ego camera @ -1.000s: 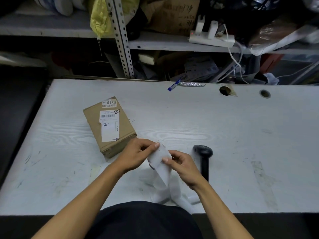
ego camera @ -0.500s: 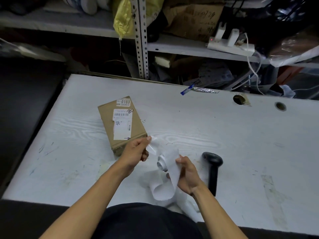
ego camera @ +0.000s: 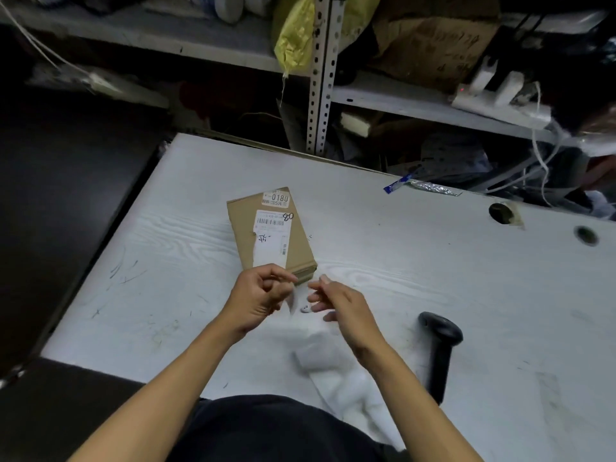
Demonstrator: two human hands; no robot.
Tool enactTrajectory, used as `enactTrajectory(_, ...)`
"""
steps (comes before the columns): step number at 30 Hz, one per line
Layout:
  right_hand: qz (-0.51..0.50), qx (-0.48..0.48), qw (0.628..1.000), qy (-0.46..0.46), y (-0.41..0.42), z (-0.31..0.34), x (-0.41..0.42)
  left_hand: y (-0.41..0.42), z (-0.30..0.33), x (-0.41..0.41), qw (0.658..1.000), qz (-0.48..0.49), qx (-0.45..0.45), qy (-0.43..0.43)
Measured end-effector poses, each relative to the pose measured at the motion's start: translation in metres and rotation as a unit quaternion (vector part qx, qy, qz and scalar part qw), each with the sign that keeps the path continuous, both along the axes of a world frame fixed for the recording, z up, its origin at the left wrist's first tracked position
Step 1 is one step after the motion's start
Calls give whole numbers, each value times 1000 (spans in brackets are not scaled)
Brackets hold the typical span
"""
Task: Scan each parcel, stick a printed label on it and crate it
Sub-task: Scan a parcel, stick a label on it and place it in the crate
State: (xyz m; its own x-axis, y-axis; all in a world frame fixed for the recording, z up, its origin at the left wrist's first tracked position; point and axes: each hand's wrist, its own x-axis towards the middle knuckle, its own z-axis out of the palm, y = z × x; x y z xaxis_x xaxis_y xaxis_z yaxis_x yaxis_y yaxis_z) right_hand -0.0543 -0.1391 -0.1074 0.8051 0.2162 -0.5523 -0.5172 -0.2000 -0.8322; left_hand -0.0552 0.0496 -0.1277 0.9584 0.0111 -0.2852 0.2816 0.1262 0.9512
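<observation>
A brown cardboard parcel (ego camera: 271, 233) with white shipping labels on top lies on the white table (ego camera: 433, 278). Just in front of it, my left hand (ego camera: 260, 296) has its thumb and forefinger pinched together, and a small blurred white label (ego camera: 293, 301) hangs from them. My right hand (ego camera: 338, 303) is a few centimetres to the right with its fingers stretched out. The curled end of the label strip (ego camera: 305, 309) shows by its fingertips. The rest of the white strip (ego camera: 330, 368) trails, blurred, under that wrist toward me. A black handheld scanner (ego camera: 440, 341) lies to the right.
Two cable holes (ego camera: 501, 213) are in the table's far right. A blue and silver wrapper (ego camera: 420, 185) lies at the far edge. Behind are metal shelves (ego camera: 320, 78) with a power strip (ego camera: 500, 98), boxes and bags. Dark floor lies to the left.
My hands have pulled apart and moved up toward the parcel's near end. The label has come off the strip into my left fingers, and the strip has dropped lower under my right wrist.
</observation>
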Motion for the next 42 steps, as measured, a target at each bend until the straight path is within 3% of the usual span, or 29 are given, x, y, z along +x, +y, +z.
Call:
enactTrajectory(2,56,168,976,123,18,15,4,5,0,0,999,-27,-14,-34)
enactTrajectory(6,58,270,950,143,34,14,9,34,7,5,997,-38,-30,-64)
enactTrajectory(9,47,239,963,118,44,14,13,58,8,6,997,-66,-16,-47)
enactTrajectory(12,-5,208,975,73,55,14,20,80,7,7,996,-87,-27,23)
enactTrajectory(17,-50,86,995,-7,72,14,24,89,14,3,971,-106,-157,143)
enactTrajectory(22,-84,34,994,-54,83,6,35,84,13,24,991,-26,22,127)
enactTrajectory(27,-113,5,985,-131,93,9,54,83,15,37,981,-113,13,157)
enactTrajectory(31,-139,-48,989,-31,101,4,49,70,12,35,974,36,-134,179)
enactTrajectory(33,-155,-33,987,2,111,3,36,71,6,29,971,47,-136,191)
enactTrajectory(36,-194,-49,979,-38,119,2,29,81,-3,19,980,2,-82,181)
enactTrajectory(38,-169,-106,977,-81,116,-3,37,93,-11,16,983,-5,-33,183)
enactTrajectory(42,12,-185,980,-72,110,-10,69,120,-24,20,978,-9,18,209)
